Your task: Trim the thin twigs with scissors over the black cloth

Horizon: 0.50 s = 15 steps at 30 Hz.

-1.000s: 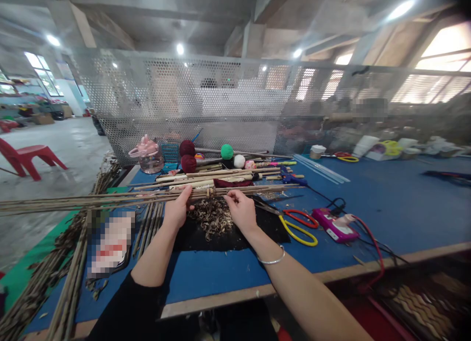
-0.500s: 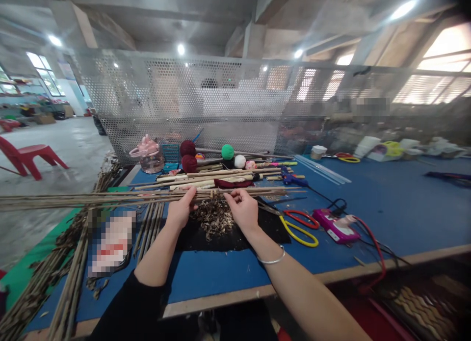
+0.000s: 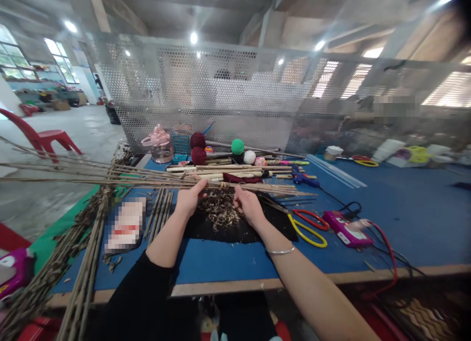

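A bundle of long thin sticks (image 3: pixel 158 179) lies across the middle of the view, its left ends fanned out past the table edge. My left hand (image 3: pixel 190 197) is closed around the bundle, thumb on top. Between my hands a pale tie (image 3: pixel 223 185) seems to be wrapped around the sticks. Just right of it, my right hand (image 3: pixel 247 203) is closed with fingers curled, at the lower side of the bundle. A thin strand may run up from those fingers, but what they pinch is too small to make out. Below lie dry curled shavings (image 3: pixel 221 213) on a black cloth (image 3: pixel 206 233).
Scissors (image 3: pixel 309 228) with red and yellow handles lie right of the cloth, near a purple box (image 3: pixel 348 229) with cables. A blue glue gun (image 3: pixel 304 176), yarn balls (image 3: pixel 237 145) and a pink-lidded jar (image 3: pixel 162 147) stand behind. More sticks (image 3: pixel 83 277) lie at left.
The view has shifted, so the table appears further right. The bundle's left ends have risen and spread apart. My right hand's fingers have curled in more and sit slightly lower against the bundle.
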Each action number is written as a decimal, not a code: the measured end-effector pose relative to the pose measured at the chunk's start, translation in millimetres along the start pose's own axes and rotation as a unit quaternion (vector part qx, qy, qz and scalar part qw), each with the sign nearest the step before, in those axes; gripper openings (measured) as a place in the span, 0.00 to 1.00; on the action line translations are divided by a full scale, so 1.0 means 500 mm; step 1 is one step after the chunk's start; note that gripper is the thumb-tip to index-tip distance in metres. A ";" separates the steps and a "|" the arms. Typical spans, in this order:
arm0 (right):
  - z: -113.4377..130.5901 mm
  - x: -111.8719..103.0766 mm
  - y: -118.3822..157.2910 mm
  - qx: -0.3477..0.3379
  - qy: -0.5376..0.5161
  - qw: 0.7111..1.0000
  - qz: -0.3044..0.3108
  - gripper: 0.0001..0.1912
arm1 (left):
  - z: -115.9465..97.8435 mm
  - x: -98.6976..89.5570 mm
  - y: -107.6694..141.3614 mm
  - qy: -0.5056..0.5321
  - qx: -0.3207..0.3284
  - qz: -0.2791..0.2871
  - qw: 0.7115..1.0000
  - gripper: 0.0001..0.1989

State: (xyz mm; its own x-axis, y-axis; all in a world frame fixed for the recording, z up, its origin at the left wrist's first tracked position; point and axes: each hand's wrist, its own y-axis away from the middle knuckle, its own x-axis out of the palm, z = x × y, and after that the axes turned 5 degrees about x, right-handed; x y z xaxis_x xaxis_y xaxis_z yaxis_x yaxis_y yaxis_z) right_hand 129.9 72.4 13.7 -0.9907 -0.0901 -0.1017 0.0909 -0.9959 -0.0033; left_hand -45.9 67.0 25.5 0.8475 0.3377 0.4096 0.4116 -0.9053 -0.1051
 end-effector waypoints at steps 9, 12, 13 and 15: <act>0.012 -0.002 -0.013 0.188 -0.288 0.939 -0.009 0.19 | -0.013 -0.005 0.012 0.009 -0.052 0.137 0.989 0.18; 0.017 -0.003 -0.015 0.153 -0.344 0.926 -0.037 0.11 | -0.014 -0.003 0.011 0.069 -0.040 0.170 0.982 0.19; 0.018 -0.005 -0.016 0.138 -0.360 0.922 -0.042 0.09 | -0.013 -0.002 0.010 0.086 -0.036 0.169 0.981 0.21; 0.019 -0.011 -0.018 0.113 -0.378 0.918 -0.045 0.07 | -0.012 0.000 0.008 0.105 -0.039 0.160 0.981 0.25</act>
State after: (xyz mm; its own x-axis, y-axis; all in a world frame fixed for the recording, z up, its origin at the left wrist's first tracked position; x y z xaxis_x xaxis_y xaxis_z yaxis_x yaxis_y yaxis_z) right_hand 133.8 81.6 23.8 -0.7881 0.0945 0.6083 0.0667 -0.9692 0.2370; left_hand -46.2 61.7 30.5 0.8378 -0.0196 0.5456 0.1019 -0.9762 -0.1915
